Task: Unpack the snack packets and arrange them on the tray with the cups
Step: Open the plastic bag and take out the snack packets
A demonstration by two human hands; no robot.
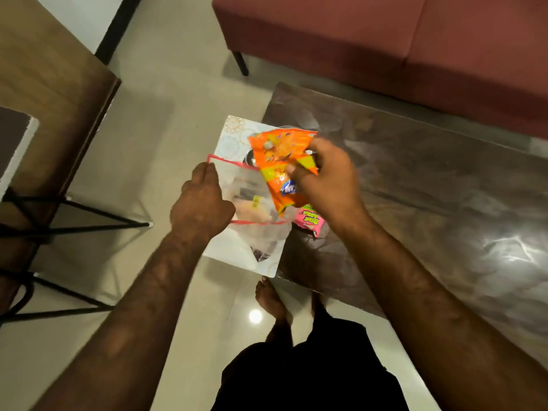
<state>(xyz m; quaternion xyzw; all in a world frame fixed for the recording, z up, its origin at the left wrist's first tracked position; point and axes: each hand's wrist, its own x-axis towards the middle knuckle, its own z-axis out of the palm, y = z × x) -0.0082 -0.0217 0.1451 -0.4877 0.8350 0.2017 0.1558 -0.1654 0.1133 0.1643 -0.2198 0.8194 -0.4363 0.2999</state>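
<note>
Orange packet [281, 161] held over the tray's [231, 134] far end.
Your right grip [323, 176] pinches its near edge, long axis pointing away from you; your left grip [201, 203] clamps the bag [252, 203] rim just beside it.

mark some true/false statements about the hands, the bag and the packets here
1. The right hand grips an orange packet. True.
2. The left hand holds nothing. False: it holds the clear bag by its red-edged rim.
3. A pink packet lies just below the right hand, at the tray's right edge. True.
4. The orange packet lies flat on the tray. False: it is held up above the tray, partly out of the bag's mouth.
5. The sofa behind the table is blue. False: it is dark red.
</note>
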